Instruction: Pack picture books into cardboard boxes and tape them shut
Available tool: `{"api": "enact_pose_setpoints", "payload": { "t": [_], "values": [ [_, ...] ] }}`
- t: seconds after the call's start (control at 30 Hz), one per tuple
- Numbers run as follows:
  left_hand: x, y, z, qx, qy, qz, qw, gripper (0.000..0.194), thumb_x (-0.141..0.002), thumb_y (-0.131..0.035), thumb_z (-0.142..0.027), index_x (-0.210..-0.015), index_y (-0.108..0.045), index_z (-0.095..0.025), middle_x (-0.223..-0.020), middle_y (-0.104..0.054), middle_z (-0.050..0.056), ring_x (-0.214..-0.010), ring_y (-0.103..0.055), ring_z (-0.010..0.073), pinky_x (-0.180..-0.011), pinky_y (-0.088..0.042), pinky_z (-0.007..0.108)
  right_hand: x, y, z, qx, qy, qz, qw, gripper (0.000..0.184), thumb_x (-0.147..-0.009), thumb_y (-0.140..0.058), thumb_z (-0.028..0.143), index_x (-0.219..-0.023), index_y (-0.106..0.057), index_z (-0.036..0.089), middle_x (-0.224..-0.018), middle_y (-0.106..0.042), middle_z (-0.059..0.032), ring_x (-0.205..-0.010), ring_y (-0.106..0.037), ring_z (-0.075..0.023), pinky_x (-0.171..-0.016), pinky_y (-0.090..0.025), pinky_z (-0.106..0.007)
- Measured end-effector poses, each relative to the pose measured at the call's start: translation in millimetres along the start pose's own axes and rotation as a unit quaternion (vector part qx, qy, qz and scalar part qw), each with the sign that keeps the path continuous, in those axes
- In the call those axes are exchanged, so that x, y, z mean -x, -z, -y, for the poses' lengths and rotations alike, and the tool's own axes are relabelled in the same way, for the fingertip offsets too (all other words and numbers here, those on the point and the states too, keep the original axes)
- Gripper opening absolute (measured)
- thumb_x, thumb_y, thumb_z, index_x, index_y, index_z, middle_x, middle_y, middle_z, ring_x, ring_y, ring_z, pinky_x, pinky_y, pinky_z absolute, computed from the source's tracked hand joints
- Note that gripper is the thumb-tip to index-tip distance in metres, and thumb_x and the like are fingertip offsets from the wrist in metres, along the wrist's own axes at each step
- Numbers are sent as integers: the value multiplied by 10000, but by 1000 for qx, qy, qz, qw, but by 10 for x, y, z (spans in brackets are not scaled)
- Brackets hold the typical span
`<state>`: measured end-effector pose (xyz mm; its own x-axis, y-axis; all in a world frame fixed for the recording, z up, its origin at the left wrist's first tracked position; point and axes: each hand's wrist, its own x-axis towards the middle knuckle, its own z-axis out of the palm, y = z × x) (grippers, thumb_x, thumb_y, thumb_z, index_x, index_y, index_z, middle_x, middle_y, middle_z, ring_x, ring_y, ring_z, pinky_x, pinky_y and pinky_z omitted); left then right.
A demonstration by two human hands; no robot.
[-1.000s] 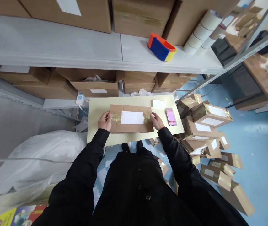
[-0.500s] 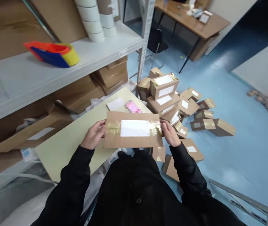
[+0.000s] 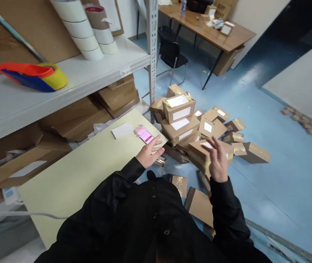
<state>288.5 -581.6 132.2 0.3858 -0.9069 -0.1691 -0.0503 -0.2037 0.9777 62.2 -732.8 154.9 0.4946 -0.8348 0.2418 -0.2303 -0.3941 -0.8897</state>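
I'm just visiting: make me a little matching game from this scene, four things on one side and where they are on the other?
1. Phone
2. Right hand
3. Chair
4. White rolls

A. Stacked on the grey shelf
B. Lying on the pale table
C. Beside the wooden desk
D. Holding nothing, fingers apart from the thumb

Pairs: 1-B, 2-D, 3-C, 4-A.

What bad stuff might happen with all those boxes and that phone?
The pile of boxes is stacked unevenly, so a knock might make some slide down.

The phone lies near the end of the table, close to the left hand, so a bump could push it off.

Loose boxes lie on the floor near the shoe, so someone may trip.
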Motion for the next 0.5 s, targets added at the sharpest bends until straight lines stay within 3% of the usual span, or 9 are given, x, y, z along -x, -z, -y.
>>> {"api": "enact_pose_setpoints", "payload": {
  "t": [0.1, 0.23, 0.37, 0.5],
  "values": [
    [202, 314, 20, -37, -5, -125, 991, 763, -802, -588, -456, -1430, -303, -131, -1304, -537, 208, -1087, -615, 267, -964, -473, 420, -164, -625, 160, -105, 11, 152, 983, 554, -908, -423, 503, -1396, -369, 246, -1296, -546, -149, -963, -659, -241, -846, -531, -452],
    [648, 685, 144, -55, 23, -288, 956, 677, -816, -570, -428, -1397, -360, -151, -1247, -586, 178, -1042, -637, 246, -917, -504, 399, -280, -1433, 369, -170, 41, 294, 939, 545, -903, -454, 485, -1382, -378, 237, -1257, -569, -143, -892, -666, -214, -836, -534, -439],
    [1278, 918, 413, -35, 52, -461, 885, 534, -799, -584, -410, -1258, -513, -146, -1142, -643, 151, -948, -665, 217, -883, -516, 374, -187, -2138, 590, -190, 65, 420, 885, 504, -898, -484, 448, -1337, -416, 210, -1155, -610, -136, -856, -654, -196, -800, -545, -427],
    [1998, 932, 651, -16, 95, -597, 797, 467, -780, -589, -411, -1165, -569, -148, -1069, -670, 124, -870, -671, 187, -818, -529, 335, 118, -2641, 872, -179, 95, 519, 831, 506, -870, -536, 430, -1317, -424, 219, -1117, -626, -116, -771, -650, -173, -762, -548, -406]
  ]
}}
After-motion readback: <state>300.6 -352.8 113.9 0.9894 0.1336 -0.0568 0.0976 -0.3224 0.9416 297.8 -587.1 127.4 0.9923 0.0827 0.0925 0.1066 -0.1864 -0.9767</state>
